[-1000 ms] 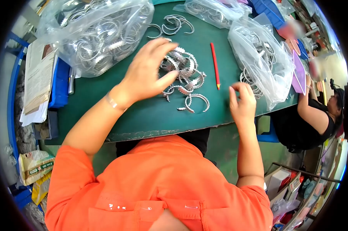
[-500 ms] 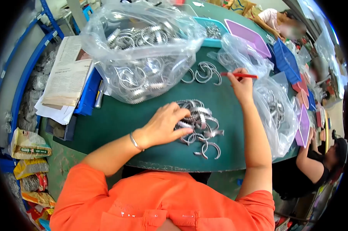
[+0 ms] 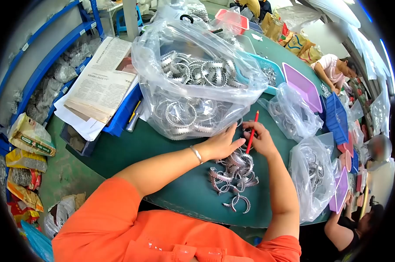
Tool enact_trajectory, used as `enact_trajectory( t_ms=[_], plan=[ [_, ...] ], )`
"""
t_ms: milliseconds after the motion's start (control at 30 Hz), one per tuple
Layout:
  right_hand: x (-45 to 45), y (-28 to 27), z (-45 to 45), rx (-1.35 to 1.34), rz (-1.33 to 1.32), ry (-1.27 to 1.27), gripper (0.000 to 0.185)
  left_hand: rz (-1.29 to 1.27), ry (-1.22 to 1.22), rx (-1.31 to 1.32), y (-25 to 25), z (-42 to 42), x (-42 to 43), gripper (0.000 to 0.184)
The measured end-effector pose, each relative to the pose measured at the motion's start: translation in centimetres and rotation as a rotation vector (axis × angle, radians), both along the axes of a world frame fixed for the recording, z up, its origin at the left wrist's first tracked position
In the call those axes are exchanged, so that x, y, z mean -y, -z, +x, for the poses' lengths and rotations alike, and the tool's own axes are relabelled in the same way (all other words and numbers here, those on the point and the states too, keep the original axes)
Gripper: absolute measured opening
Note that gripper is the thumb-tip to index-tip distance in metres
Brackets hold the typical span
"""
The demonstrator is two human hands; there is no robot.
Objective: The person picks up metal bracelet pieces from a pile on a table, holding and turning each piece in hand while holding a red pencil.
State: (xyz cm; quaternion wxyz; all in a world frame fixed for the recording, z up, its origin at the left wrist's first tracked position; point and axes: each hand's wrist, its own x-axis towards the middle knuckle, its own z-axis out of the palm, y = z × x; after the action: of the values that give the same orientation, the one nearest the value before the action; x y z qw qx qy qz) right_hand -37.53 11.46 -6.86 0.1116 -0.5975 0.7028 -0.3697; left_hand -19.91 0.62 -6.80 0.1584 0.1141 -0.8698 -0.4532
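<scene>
My right hand grips a slim red pencil, which stands nearly upright with its pointed end away from me. Beside it, my left hand stretches out with the thumb apart from the fingers, at the far edge of a heap of silver C-shaped bangles with notched edges. Some bangles by the fingertips are partly hidden by both hands. One bangle lies at the near end of the heap. Behind my left hand sits a large clear plastic bag full of similar bangles.
At right lie a smaller clear bag of bangles and another bag. A teal tray and purple tray stand behind. Papers rest over a blue bin at left. Two people sit on the right side.
My left hand has moved from the heap's side to its far edge. My right hand has come inward beside it, turning the pencil from level to upright. The view has shifted.
</scene>
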Motion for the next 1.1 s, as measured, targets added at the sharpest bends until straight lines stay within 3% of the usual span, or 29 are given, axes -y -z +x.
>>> enact_trajectory(
  t_ms=[33,100,167,233,300,367,433,500,567,633,733,900,1033,1100],
  plan=[
    [-0.7,-0.2,0.1,0.002,0.01,0.008,0.024,-0.005,0.017,0.084,-0.2,-0.6,0.1,0.065],
    [-3.0,0.0,0.6,0.477,0.116,0.048,0.019,0.01,-0.033,0.044,0.3,-1.4,-0.1,0.057],
    [-5.1,-0.7,1.7,0.659,0.049,0.029,0.01,-0.088,-0.009,-0.115,2.2,-2.1,0.4,0.046],
    [-7.6,0.6,0.7,0.551,0.043,0.131,0.005,0.453,0.081,-0.058,2.4,-2.2,0.5,0.035],
    [-9.0,-1.4,2.3,0.451,-0.169,0.244,0.012,0.48,0.176,-0.051,0.1,-0.5,0.0,0.03],
    [-11.3,-3.0,3.0,0.41,-0.314,0.357,0.017,0.406,0.202,-0.06,-0.4,0.6,-0.4,0.028],
    [-12.9,-5.3,6.1,0.369,-0.506,0.387,0.017,-0.056,0.221,-0.209,-2.1,2.9,-0.8,0.03],
    [-15.4,-5.3,8.5,0.379,-0.487,0.454,0.016,-0.327,0.231,-0.267,-3.0,5.8,-2.0,0.038],
    [-17.3,-3.8,11.1,0.402,-0.424,0.423,0.016,-0.516,0.326,-0.15,-3.0,8.3,-3.7,0.064],
    [-18.1,-2.2,13.6,0.298,-0.291,0.485,0.02,-0.674,0.29,-0.048,-1.4,9.3,-4.5,0.071],
    [-17.7,-1.0,16.6,0.241,-0.172,0.583,0.024,-0.67,0.118,-0.104,-0.4,7.8,-4.3,0.071],
    [-16.6,0.3,18.1,0.295,-0.094,0.73,0.025,-0.513,0.129,-0.037,-2.1,10.3,-5.8,0.07],
    [-16.8,0.0,18.4,0.222,-0.022,0.819,0.019,-0.35,0.143,-0.225,-2.1,14.0,-7.8,0.052],
    [-16.6,-0.3,18.8,0.28,-0.171,0.885,0.02,-0.244,0.156,-0.24,-1.5,15.2,-8.3,0.047]
  ],
)
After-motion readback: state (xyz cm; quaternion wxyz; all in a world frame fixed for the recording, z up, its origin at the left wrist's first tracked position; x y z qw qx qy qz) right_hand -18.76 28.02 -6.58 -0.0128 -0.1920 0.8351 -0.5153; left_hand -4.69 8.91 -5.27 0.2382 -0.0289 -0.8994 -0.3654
